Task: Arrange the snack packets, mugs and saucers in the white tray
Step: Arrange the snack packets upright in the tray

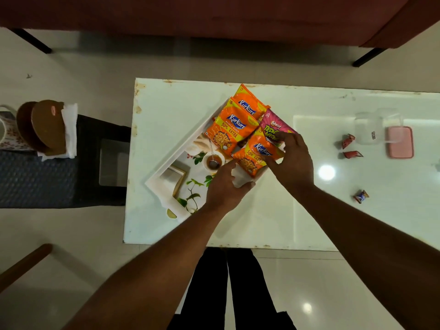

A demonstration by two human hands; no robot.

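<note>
A white tray (pixel 164 163) with a printed tea-and-leaves picture lies askew on the white table. Three orange Kurkure snack packets (pixel 234 128) and one pink Bingo packet (pixel 273 127) fill its far end. My right hand (pixel 291 160) pinches the nearest orange packet (pixel 256 156), with its fingertips also touching the pink packet. My left hand (pixel 225 186) rests on the tray's near rim, fingers spread, forefinger pointing toward that packet. A white patterned mug (pixel 7 132) and brown saucers (pixel 45 127) stand on a dark side stool at the left, away from the tray.
A clear plastic box (pixel 371 127) with a pink lid (pixel 400 141) beside it sits at the table's right. Small sweet wrappers (pixel 350 148) and another wrapper (pixel 360 196) lie nearby. A red sofa (pixel 214 17) runs along the far side. A white napkin (pixel 70 129) lies under the saucers.
</note>
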